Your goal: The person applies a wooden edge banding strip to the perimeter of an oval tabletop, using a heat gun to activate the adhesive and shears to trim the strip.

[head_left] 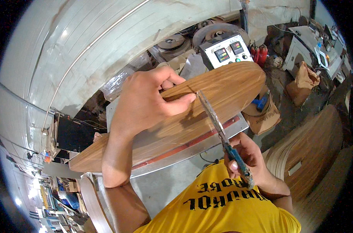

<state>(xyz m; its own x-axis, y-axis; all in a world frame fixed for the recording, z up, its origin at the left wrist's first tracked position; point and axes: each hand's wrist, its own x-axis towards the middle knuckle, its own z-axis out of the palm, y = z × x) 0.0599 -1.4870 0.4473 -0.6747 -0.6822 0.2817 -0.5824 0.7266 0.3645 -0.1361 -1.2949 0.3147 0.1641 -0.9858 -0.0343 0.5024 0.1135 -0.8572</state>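
Note:
A long wooden board (227, 87) with rounded ends and brown grain lies across a metal-edged machine bed (176, 157). My left hand (143, 99) is over its far edge, fingers curled and the thumb stretched toward the tool's tip. Whatever lies between thumb and forefinger is too small to make out. In my right hand (248, 153), at the near side, is a hand tool (219, 128) with a long narrow metal blade and a stained blue-green handle. Its tip meets the board's face, as seen from above, close to my left thumb; contact is uncertain.
A control box (227, 50) with two displays stands behind the board. More curved wooden boards (312, 155) are stacked at the right. Paper bags (302, 83), a blue-handled tool (261, 101) and a cluttered desk (320, 50) are beyond. Another board (94, 204) stands at lower left.

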